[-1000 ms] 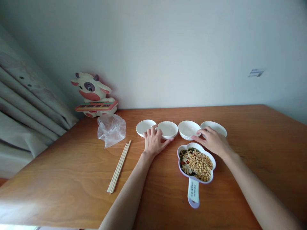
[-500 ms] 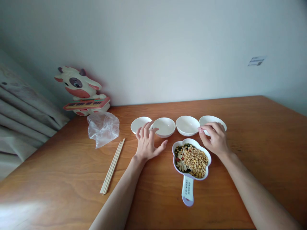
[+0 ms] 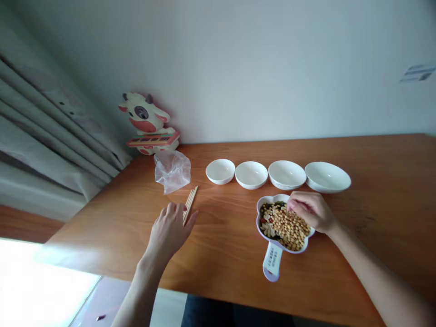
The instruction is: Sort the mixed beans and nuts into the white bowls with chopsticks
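My left hand (image 3: pixel 172 227) is over the near part of a bundle of pale wooden chopsticks (image 3: pixel 191 196), its thumb spread from the fingers. The hand covers their lower ends, and I see no firm grip on them. My right hand (image 3: pixel 311 210) is closed, with curled fingers, over the right rim of a flower-shaped scoop (image 3: pixel 271 259). What those fingers hold, if anything, is hidden. Inside the scoop lie yellow soybeans (image 3: pixel 289 227), with pale flakes, red bits and dark green pieces at the left. A printed label covers its lilac handle.
Several white bowls stand in a row behind the scoop, from the small left bowl (image 3: pixel 220 171) to the large right bowl (image 3: pixel 327 177). A crumpled plastic bag (image 3: pixel 173 171) lies before a cow toy keyboard (image 3: pixel 151 125). Curtains (image 3: pixel 51 136) hang left of the wooden table (image 3: pixel 218 254).
My left hand has left the small bowls and moved left and nearer, onto the chopsticks. My right hand has drawn back from the large bowl to the scoop. The view has shifted.
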